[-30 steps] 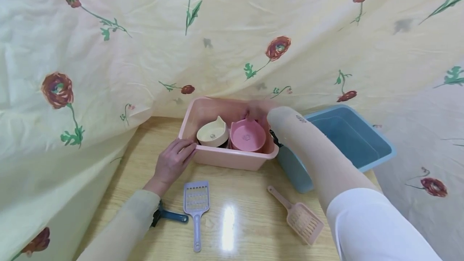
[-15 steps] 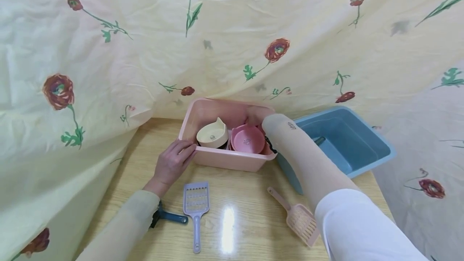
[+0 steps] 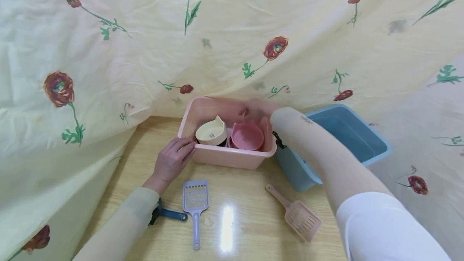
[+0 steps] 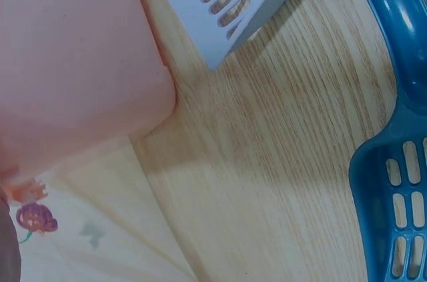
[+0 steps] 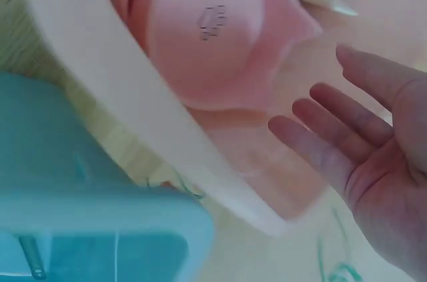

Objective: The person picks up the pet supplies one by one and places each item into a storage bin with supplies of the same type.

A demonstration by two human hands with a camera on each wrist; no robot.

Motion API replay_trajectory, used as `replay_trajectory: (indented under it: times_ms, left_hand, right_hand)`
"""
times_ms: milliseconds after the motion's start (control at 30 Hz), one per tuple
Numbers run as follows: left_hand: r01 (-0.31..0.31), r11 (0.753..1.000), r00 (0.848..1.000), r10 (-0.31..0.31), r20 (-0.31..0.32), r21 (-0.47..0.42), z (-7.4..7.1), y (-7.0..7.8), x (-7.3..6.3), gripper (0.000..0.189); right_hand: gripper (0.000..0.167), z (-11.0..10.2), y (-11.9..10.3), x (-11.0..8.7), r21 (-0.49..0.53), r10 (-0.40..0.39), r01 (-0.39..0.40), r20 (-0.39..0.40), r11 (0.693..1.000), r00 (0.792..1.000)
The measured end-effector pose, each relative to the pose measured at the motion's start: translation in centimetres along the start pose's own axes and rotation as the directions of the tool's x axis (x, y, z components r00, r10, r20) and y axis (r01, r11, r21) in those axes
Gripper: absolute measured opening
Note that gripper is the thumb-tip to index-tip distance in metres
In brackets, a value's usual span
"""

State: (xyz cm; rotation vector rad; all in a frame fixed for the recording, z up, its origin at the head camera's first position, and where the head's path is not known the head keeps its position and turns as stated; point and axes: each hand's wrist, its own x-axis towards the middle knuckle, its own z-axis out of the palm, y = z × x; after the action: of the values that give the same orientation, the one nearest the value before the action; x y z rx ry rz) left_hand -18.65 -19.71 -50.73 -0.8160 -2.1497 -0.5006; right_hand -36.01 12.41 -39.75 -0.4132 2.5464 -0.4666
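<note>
Table [image 3: 253, 212] bears pink tub [image 3: 228, 159]; blue tub [image 3: 294, 173]; lilac scoop [image 3: 195, 212]; pink scoop [image 3: 293, 210]; blue scoop [image 4: 407, 119]

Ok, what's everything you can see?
Pink tub: 1, pink, back
Blue tub: 1, blue, right
Cream bowl: 1, cream, in pink tub
Pink bowl: at least 1, pink, in pink tub
Slim thing: 1, green, in blue tub
Lavender scoop: 1, lavender, middle
Blue scoop: 1, blue, front left
Pink scoop: 1, pink, front right
Table: 1, tan, underneath
Flowered cloth: 1, cream, behind
Sleeves: 2, pale, both arms
Left hand: 1, bare, on pink tub
Right hand: 1, bare, by pink bowl
</note>
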Motion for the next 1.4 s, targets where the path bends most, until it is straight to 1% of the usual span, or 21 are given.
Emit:
replay_trajectory:
  times_ms: [33,67,100,133,200,300,367,500,567,667,733,800,900,967,1033,1100,1233,1400]
  left_hand:
    - [-0.004,1.000,1.000,0.004,-0.001,-0.002,0.0,0.0,0.1,0.019]
    - [-0.009,1.000,1.000,0.009,-0.003,-0.001,0.0,-0.1,0.2,0.019]
    - [-0.012,1.000,1.000,0.012,-0.005,0.000,-0.1,-0.1,0.2,0.019]
    - [-0.017,1.000,1.000,0.017,-0.009,-0.001,-0.1,-0.1,0.3,0.020]
    - [-0.018,1.000,1.000,0.018,-0.007,0.001,-0.2,0.0,0.3,0.022]
    - [-0.019,1.000,1.000,0.019,-0.006,0.001,-0.3,0.1,0.4,0.025]
    - [-0.017,1.000,1.000,0.017,-0.003,0.003,-0.4,0.2,0.4,0.026]
    - [-0.020,1.000,1.000,0.020,-0.014,0.002,-0.2,0.3,0.5,0.026]
    - [-0.021,1.000,1.000,0.021,-0.021,0.000,-0.1,0.4,0.6,0.026]
    - [-0.024,1.000,0.999,0.024,-0.025,0.000,-0.1,0.4,0.7,0.026]
    - [-0.027,1.000,0.999,0.027,-0.025,-0.004,-0.1,0.5,0.7,0.026]
    - [-0.029,1.000,0.999,0.029,-0.024,-0.007,-0.1,0.5,0.6,0.027]
    - [-0.028,1.000,0.999,0.028,-0.022,-0.012,-0.2,0.5,0.5,0.029]
    - [-0.023,1.000,1.000,0.022,-0.013,-0.012,-0.2,0.5,0.4,0.027]
    - [-0.022,1.000,1.000,0.021,-0.004,-0.014,-0.3,0.5,0.4,0.025]
    - [-0.020,1.000,1.000,0.020,0.008,-0.013,-0.3,0.5,0.4,0.022]
    - [-0.023,1.000,1.000,0.023,0.010,-0.012,-0.3,0.6,0.4,0.021]
    - [-0.025,1.000,1.000,0.025,0.019,-0.012,-0.5,0.6,0.6,0.024]
  right_hand:
    - [0.045,-0.8,-1.0,-0.9,-0.101,-0.013,0.021,0.072,0.995,0.997]
    - [0.048,-1.4,-1.2,-1.5,-0.091,-0.046,0.057,0.122,0.994,0.991]
    - [0.050,-2.0,-1.4,-2.1,-0.086,-0.064,0.077,0.141,0.993,0.988]
    - [0.050,-2.4,-1.5,-2.8,-0.083,-0.089,0.103,0.160,0.991,0.983]
    - [0.052,-3.1,-1.4,-4.3,-0.071,-0.132,0.145,0.166,0.987,0.977]
    - [0.055,-3.9,-0.9,-6.8,-0.049,-0.167,0.176,0.145,0.983,0.975]
    - [0.058,-4.3,-0.4,-8.5,-0.056,-0.181,0.189,0.127,0.980,0.975]
    - [0.054,-4.4,1.0,-11.7,-0.078,-0.236,0.244,0.091,0.967,0.967]
    - [0.052,-4.0,1.7,-13.2,-0.069,-0.280,0.284,0.058,0.956,0.958]
    - [0.052,-3.3,2.7,-15.2,-0.045,-0.345,0.345,0.008,0.937,0.938]
    - [0.053,-2.7,3.4,-16.4,-0.015,-0.367,0.367,-0.019,0.930,0.930]
    - [0.056,-2.3,4.0,-17.6,0.015,-0.358,0.358,-0.037,0.933,0.933]
    - [0.059,-1.6,4.8,-19.2,0.047,-0.323,0.326,-0.060,0.944,0.944]
    - [0.061,-1.2,5.4,-20.1,0.042,-0.301,0.305,-0.080,0.952,0.950]
    - [0.061,-0.8,5.9,-21.0,0.030,-0.293,0.298,-0.109,0.954,0.950]
    - [0.060,-0.3,6.6,-21.7,0.010,-0.290,0.295,-0.143,0.956,0.946]
    - [0.056,0.8,8.0,-22.9,-0.022,-0.308,0.310,-0.211,0.950,0.928]
    - [0.055,2.3,8.8,-24.2,0.010,-0.302,0.316,-0.269,0.949,0.915]
